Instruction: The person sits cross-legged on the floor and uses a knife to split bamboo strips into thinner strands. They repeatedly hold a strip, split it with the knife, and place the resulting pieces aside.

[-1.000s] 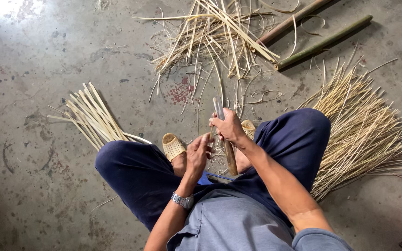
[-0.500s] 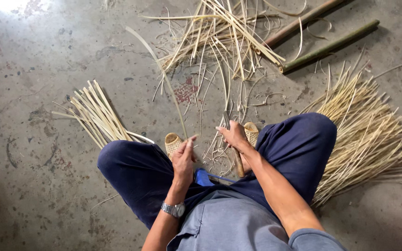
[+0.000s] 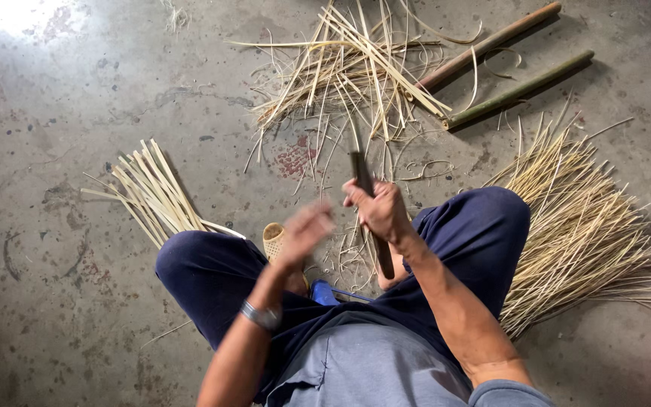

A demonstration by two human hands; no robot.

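Note:
My right hand (image 3: 383,212) grips a long dark-bladed knife (image 3: 363,181) with a wooden handle, its blade pointing up and away from me, between my knees. Just to its left my left hand (image 3: 307,230) is raised and blurred, fingers apart and holding nothing that I can see; a metal watch (image 3: 259,315) is on that wrist. I sit low with dark blue trousers (image 3: 212,275) and woven sandals (image 3: 273,240) on a concrete floor (image 3: 62,90).
A bundle of cut bamboo strips (image 3: 152,192) lies at my left knee. A large fan of thin strips (image 3: 582,218) spreads on the right. A loose pile of shavings (image 3: 356,71) and two bamboo poles (image 3: 491,45) lie ahead.
The long strip held half a second ago is gone from my hands. My right hand has raised the knife upright, and my left hand has lifted away from my knee.

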